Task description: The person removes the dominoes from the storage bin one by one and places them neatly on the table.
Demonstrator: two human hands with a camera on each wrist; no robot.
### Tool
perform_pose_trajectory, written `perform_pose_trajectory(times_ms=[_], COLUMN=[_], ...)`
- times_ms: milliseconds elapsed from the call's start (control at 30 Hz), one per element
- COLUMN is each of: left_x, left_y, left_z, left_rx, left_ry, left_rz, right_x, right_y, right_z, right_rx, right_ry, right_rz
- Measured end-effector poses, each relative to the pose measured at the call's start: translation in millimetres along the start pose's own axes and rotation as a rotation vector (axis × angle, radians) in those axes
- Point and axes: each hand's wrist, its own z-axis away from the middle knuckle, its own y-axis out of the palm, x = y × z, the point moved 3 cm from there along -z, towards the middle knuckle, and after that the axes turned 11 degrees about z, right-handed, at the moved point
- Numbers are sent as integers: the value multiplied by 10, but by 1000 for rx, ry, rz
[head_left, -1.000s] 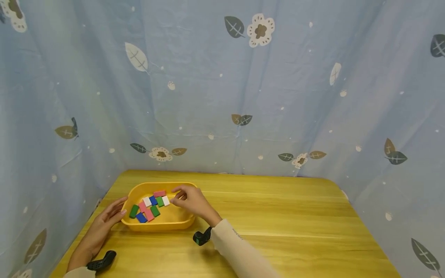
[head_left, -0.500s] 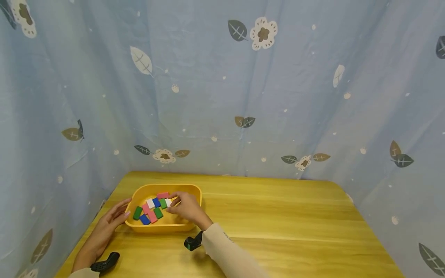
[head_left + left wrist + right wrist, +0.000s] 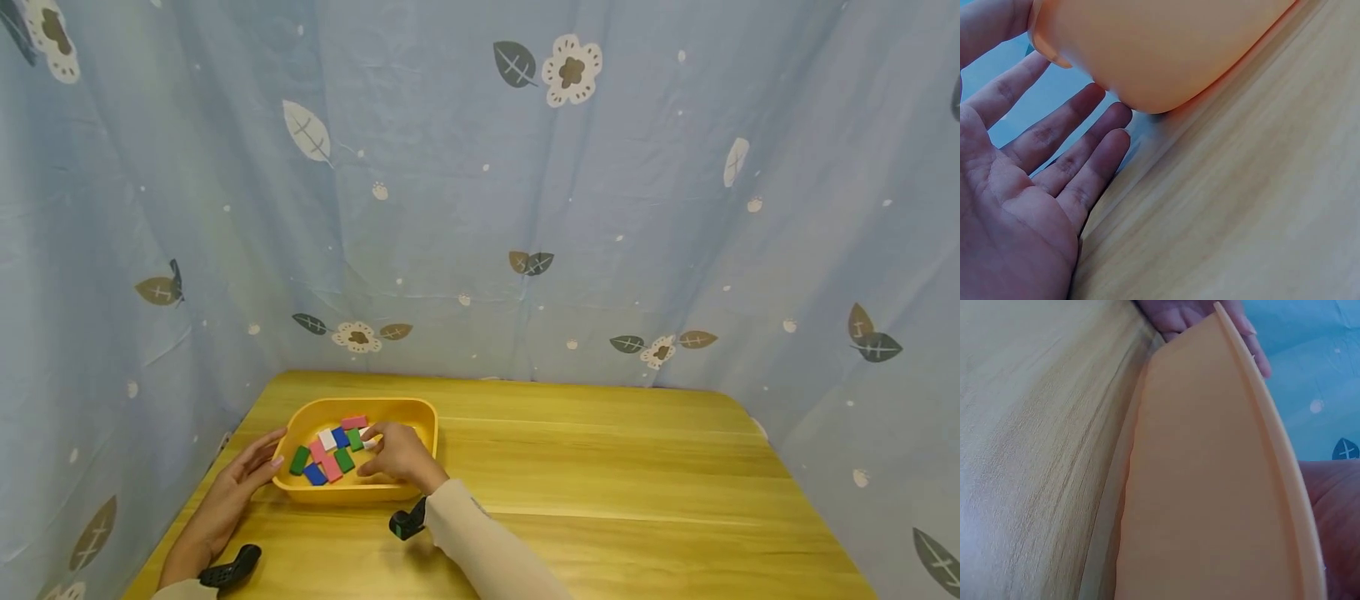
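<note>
head view first: where does the work lie?

in the yellow tray (image 3: 352, 494), toward the left of the worktop (image 3: 600, 500). a loose cluster of blocks lies there, and the right hand (image 3: 402, 454) reaches in over the tray's right end, by the end white block (image 3: 369, 444).

does it have hold of that block?

it doesn't look so. thumb and forefinger stand well apart, fingers bent. the forefinger covers part of the block, but there's no telling whether it touches. the right wrist view doesn't settle it either: the tray's near wall hides the fingertips.

and the left hand (image 3: 228, 492)?

fingers nearly straight and loosely spread at the tray's left end, thumb at the rim. it seems to steady the tray rather than clamp it.

so how is the step best done?

if the end block is the one wanted, thumb and forefinger should meet it on opposite sides, square and low. the green block (image 3: 355, 439) sits just beside it, so a sidelong shove would probably skew that and the blue block (image 3: 341, 437) too.

anything for the other hand?

brace lightly. pressing down on the rim could tip the tray, while no support at all might let it slide.
</note>
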Motion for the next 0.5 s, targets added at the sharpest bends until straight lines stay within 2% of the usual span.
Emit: perform_pose_trajectory(times_ms=[200,500], left_x=[-34,7], left_y=[10,-7], left_z=[-19,7], left_rx=[22,8], left_ry=[27,5], left_rz=[-5,-11], right_x=[-23,-27], right_y=[26,86], right_z=[-39,-42], right_rx=[21,47], right_ry=[60,90], right_rz=[-15,15])
